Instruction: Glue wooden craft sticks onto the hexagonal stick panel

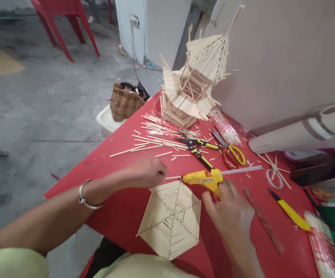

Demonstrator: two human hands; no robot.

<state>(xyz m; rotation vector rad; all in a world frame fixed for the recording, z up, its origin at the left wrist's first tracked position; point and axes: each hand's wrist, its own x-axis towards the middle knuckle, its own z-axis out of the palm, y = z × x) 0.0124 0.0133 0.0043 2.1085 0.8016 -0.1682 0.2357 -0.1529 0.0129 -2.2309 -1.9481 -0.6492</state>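
Note:
My right hand (231,206) is wrapped round the handle of a yellow hot glue gun (204,178), which has a clear glue stick (242,170) poking out of its back. The gun's nozzle points left, at a thin wooden stick (172,178). My left hand (152,170), with a silver bangle on its wrist, pinches the other end of that stick. Just below both hands a hexagonal panel (171,222) of wooden sticks lies flat on the red table (118,185). Its sticks run in rings around a small centre.
A pagoda-like stick model (196,85) stands at the far corner. Loose sticks (147,144), pliers (194,148), red-and-yellow scissors (233,150), a yellow-handled cutter (293,214) and a reddish ruler-like strip (264,220) lie around. Cardboard tubes (295,135) rest along the wall.

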